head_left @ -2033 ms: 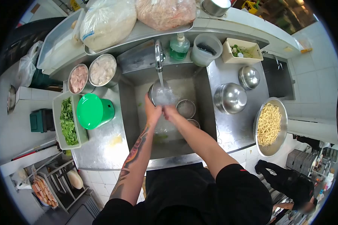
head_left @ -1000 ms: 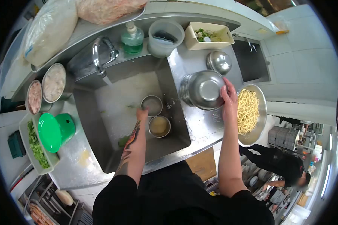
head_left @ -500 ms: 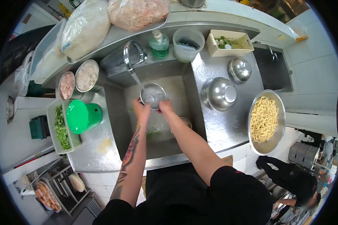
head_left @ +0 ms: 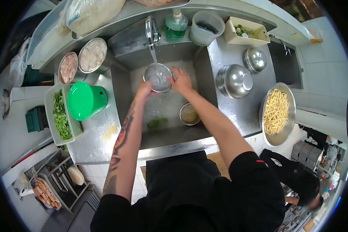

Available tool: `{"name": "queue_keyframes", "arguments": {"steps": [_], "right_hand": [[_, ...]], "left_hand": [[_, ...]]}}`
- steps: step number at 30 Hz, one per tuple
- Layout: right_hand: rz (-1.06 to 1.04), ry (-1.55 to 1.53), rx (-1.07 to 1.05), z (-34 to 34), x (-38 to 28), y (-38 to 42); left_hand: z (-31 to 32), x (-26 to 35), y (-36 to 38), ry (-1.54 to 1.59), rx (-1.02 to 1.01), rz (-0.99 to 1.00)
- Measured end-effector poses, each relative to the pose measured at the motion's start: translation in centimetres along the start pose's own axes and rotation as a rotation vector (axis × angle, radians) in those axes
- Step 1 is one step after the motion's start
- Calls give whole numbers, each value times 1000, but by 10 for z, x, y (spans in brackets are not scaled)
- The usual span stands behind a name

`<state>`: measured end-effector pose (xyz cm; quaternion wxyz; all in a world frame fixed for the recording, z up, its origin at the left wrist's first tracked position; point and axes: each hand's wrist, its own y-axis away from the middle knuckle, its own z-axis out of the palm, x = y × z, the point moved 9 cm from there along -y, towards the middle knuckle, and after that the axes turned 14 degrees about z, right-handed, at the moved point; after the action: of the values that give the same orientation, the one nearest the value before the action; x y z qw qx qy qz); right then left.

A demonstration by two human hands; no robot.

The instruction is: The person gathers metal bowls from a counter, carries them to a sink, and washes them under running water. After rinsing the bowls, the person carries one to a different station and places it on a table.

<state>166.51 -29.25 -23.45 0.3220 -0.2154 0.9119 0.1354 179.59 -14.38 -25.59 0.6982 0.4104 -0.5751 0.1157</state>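
Observation:
Under the running tap (head_left: 150, 33) a round metal bowl (head_left: 158, 83) is held up over the sink (head_left: 123, 65), and the water stream falls into it. My left hand (head_left: 144, 89) is closed on the bowl's left side. On the opposite side, my right hand (head_left: 181, 82) grips the rim, thumb over the edge. Lower in the sink, a second small bowl (head_left: 190, 114) sits near my right forearm. Some green leaves (head_left: 157, 122) lie in the shallow water at the sink's bottom.
Upturned metal bowls (head_left: 236, 81) and a colander of noodles (head_left: 275, 112) stand right. To the left are a green-lidded tub (head_left: 81, 101), leafy greens (head_left: 60, 116) and two containers of meat (head_left: 92, 56). A soap bottle (head_left: 176, 25) stands behind. Another person (head_left: 294, 174) is lower right.
The view has shifted, so the sink area sits higher in the picture. My right hand has moved up along the bowl's right side. The second bowl in the sink shows more fully.

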Motion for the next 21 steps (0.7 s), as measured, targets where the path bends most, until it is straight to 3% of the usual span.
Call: {"name": "queue_keyframes", "arguments": {"steps": [1, 2, 3, 5, 7, 8, 9, 10, 11, 13, 14, 15, 16, 17, 18, 19, 20, 21], "right_hand": [[-539, -11, 152, -20, -38, 19], [-537, -3, 152, -20, -39, 16], [-401, -136, -3, -11, -31, 7], [-112, -395, -303, 17, -16, -2], [180, -651, -587, 50, -12, -3], [459, -1052, -535, 51, -12, 0], [743, -1449, -450, 58, -15, 14], [665, -1184, -264, 58, -7, 10], [662, -1180, -235, 30, -6, 15], [308, -483, -49, -72, -39, 17], [102, -466, 82, -114, -35, 2], [-103, -442, 200, -160, -26, -5], [158, -187, 110, -212, -8, -13], [163, -143, 243, -276, -1, -16], [320, -472, 195, -318, 47, -34], [351, -577, 329, -365, 95, -57], [531, -709, 282, -394, 140, -70], [463, -912, 309, -410, 183, -92]], "left_hand": [[-14, -1, -22, 5, -4, -2], [-14, -20, -41, 150, -139, -192], [-2, -37, -43, 297, -276, -383], [19, -23, -29, 164, -223, -425], [26, 19, -52, -265, -6, 333], [32, 40, -40, -566, 222, 705], [42, 29, -35, -555, 215, 713], [41, 16, -27, -273, 275, 673], [44, -7, -21, 9, 321, 621], [66, -145, -28, 317, 121, 29], [82, -171, -24, -371, -150, 245], [115, -164, 12, -822, -299, 625], [136, -227, 26, -1009, -477, 511], [151, -285, 37, -1195, -654, 388], [171, -266, 71, -1318, -828, 798], [183, -253, 109, -1409, -985, 1224], [182, -263, 111, -1402, -976, 1233], [177, -288, 106, -1494, -1030, 1145]]}}
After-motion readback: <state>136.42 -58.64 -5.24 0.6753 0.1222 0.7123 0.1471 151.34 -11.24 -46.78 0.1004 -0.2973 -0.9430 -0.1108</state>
